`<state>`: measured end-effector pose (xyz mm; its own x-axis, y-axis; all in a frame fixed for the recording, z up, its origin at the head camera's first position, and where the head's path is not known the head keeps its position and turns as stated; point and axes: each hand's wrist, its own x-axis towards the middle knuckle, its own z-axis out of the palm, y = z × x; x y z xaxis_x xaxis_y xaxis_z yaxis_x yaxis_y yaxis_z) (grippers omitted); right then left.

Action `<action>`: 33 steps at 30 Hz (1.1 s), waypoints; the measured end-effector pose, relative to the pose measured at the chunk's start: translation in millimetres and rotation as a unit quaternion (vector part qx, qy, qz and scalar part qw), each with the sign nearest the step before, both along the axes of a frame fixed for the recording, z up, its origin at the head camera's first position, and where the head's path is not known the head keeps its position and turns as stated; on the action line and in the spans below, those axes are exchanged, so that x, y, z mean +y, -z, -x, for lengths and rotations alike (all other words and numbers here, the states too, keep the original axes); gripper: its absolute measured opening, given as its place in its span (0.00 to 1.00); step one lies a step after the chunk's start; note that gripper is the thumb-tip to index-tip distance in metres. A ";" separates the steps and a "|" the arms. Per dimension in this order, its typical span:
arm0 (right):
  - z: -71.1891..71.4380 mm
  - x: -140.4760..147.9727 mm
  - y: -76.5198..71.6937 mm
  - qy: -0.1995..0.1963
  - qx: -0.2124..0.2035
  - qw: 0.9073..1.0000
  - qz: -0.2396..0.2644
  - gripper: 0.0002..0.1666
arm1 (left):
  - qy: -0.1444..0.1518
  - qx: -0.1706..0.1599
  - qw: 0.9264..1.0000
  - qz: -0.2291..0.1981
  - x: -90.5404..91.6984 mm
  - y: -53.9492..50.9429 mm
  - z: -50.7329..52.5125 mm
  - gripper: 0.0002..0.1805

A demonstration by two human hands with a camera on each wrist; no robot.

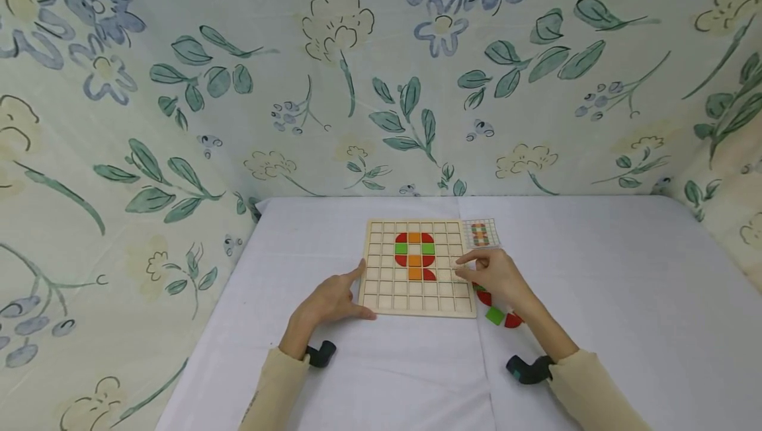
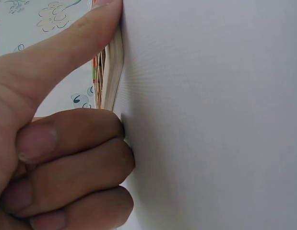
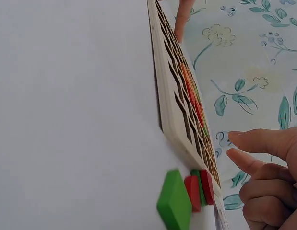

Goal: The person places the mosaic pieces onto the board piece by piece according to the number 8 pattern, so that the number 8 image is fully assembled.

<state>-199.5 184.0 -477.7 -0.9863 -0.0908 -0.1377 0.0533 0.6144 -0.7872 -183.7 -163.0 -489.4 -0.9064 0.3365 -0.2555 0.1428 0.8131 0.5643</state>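
Observation:
A square wooden grid board (image 1: pixel 387 298) lies on the table, with red quarter-rounds (image 1: pixel 428 275), orange squares (image 1: pixel 414 274) and green squares (image 1: pixel 428 248) set in its cells. My left hand (image 1: pixel 332 297) holds its near left corner, index finger along the left side and thumb at the front edge. In the left wrist view the thumb (image 2: pixel 66 50) touches the board's edge (image 2: pixel 112 76), and the other fingers are curled on the cloth. Over the board's right side is my right hand (image 1: pixel 497 275). Its thumb and index fingertips (image 3: pixel 239 139) stand slightly apart, nothing visible between them.
Loose pieces lie right of the board: a green block (image 1: pixel 495 315), a red piece (image 1: pixel 513 320) and others partly under my right hand. A pattern card (image 1: pixel 481 233) lies at the board's far right corner. White cloth (image 1: pixel 417 378) covers the table; a floral curtain (image 1: pixel 381 87) hangs behind.

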 end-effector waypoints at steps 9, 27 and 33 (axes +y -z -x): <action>-12.9 38.4 1.0 0.009 -0.019 0.999 -0.034 0.21 | -0.002 -0.002 1.000 -0.001 -0.3 0.2 -0.1 0.66; -15.5 30.0 10.9 0.007 -0.006 0.998 -0.057 0.22 | -0.003 -0.003 1.000 0.004 0.9 -2.2 -0.5 0.66; -15.2 35.0 11.7 0.013 -0.006 0.998 -0.066 0.23 | -0.005 -0.006 1.000 0.005 1.3 -3.1 -0.7 0.66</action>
